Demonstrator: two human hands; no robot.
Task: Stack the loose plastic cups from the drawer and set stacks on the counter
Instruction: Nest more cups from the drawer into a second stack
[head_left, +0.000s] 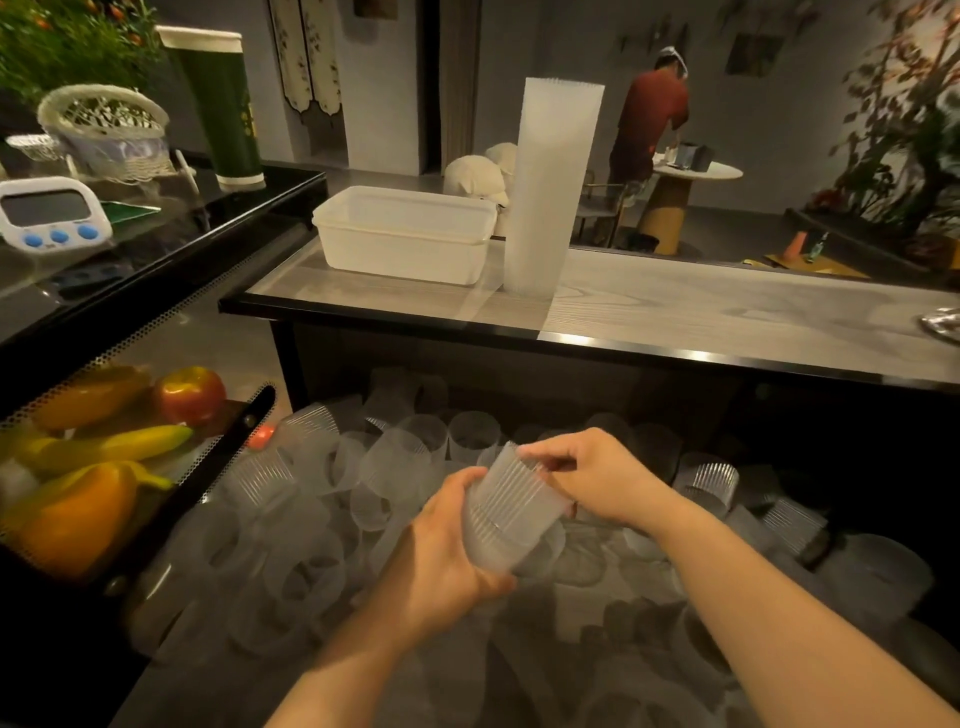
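Note:
My left hand (441, 551) grips a short stack of ribbed translucent plastic cups (511, 512) from the side, tilted over the open drawer (597, 597). My right hand (582, 478) pinches the upper rim of that stack with its fingertips. Under both hands the drawer holds several loose cups (306, 566), lying on their sides and at odd angles. A tall stack of the same cups (548, 187) stands upright on the pale wood-grain counter (727, 312) behind the drawer.
A white plastic tub (405, 234) sits left of the tall stack on the counter. A perforated tray of fake fruit (98, 457) lies at the left. The black shelf (171, 218) holds a timer (49, 213), basket and green canister. A person works at a far table.

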